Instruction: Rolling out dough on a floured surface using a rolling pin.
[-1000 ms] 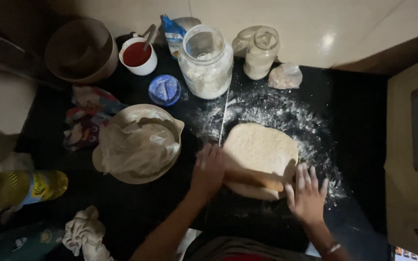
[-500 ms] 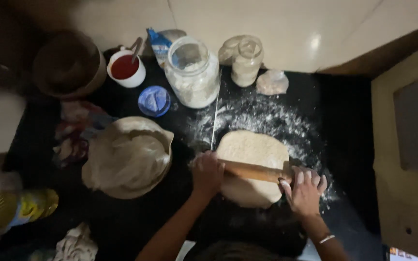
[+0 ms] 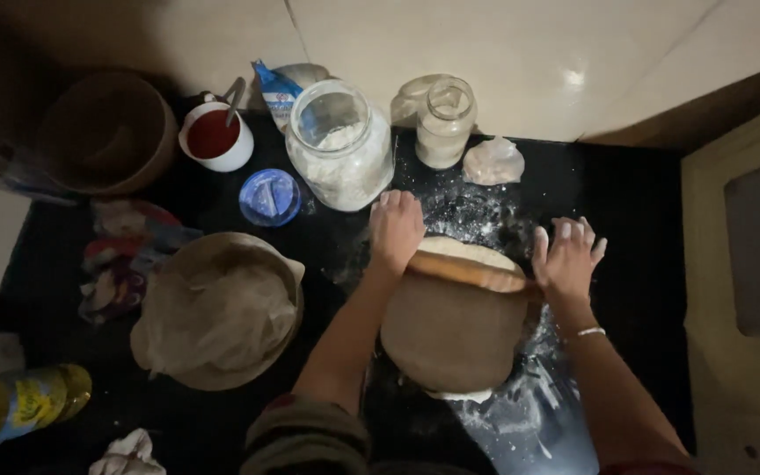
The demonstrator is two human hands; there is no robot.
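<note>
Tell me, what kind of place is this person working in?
Most likely a home kitchen counter. Both hands, left hand and right hand, press a rolling pin over a sheet of dough on a dark, floured worktop, with a flour jar behind.

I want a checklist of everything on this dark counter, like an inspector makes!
Surface: dark counter, dusted with flour.
Job's things: flattened dough; wooden rolling pin across its far edge.
Clutter: big flour jar, small jar, white cup of red liquid, blue lid, cloth-covered bowl, yellow bottle.
Grippers: left hand and right hand, fingers flat, on the pin's ends.
Cables: nothing seen.
Surroundings: pale tiled wall.
</note>
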